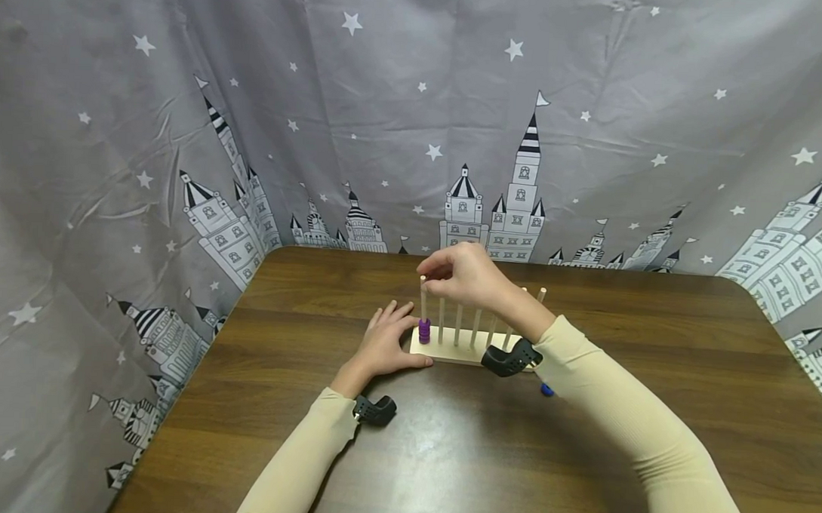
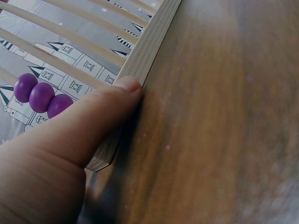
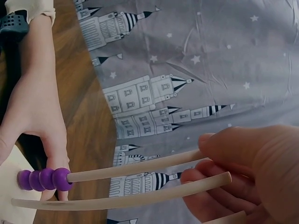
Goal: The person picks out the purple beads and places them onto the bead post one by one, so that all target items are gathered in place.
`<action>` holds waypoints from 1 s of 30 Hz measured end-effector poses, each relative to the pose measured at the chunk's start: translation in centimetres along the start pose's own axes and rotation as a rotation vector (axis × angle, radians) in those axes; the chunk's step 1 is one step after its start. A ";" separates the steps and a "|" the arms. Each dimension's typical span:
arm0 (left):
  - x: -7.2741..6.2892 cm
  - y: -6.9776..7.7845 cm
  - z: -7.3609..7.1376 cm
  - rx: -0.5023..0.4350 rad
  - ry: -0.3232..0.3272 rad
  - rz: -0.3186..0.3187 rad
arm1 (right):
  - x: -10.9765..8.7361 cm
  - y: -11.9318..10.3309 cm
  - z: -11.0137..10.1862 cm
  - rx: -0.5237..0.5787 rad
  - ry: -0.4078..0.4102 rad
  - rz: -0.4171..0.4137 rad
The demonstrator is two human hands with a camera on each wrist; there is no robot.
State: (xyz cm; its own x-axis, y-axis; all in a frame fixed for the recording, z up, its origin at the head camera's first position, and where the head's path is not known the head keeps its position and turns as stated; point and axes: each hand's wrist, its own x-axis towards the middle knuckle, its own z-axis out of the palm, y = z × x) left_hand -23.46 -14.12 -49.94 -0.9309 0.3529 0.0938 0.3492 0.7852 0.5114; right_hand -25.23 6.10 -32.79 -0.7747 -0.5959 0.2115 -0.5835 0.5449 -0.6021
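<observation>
A pale wooden peg rack stands on the table, its upright pegs in a row. Several purple beads are stacked low on the leftmost peg. My left hand lies at the rack's left end, fingers spread and mostly straight, with its thumb pressing the front edge of the base. Over the tip of the leftmost peg is my right hand, thumb and bent fingers on either side of the peg end with a gap between them. No bead shows in that hand.
A blue bead lies on the brown wooden table, beside the right sleeve. Bare pegs fill the rest of the rack beneath the right forearm. Behind the table hangs a grey curtain printed with castles and stars.
</observation>
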 end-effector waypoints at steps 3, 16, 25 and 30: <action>0.0 0.0 0.0 -0.002 -0.002 -0.001 | -0.1 0.0 -0.2 0.033 0.030 0.012; 0.0 -0.1 0.2 0.010 -0.010 -0.013 | -3.1 2.1 -3.9 0.127 0.181 0.081; -0.1 -0.1 0.1 0.013 -0.010 -0.012 | -7.9 5.7 -6.9 0.075 0.304 0.214; -0.2 0.0 0.0 0.011 -0.011 -0.016 | -10.4 7.1 -7.6 0.031 0.326 0.258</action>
State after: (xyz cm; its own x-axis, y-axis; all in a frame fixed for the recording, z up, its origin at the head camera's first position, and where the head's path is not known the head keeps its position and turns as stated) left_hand -23.32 -14.18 -49.98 -0.9353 0.3457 0.0759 0.3352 0.7962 0.5037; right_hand -23.15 20.61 -33.41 -0.9342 -0.2215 0.2798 -0.3561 0.6313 -0.6889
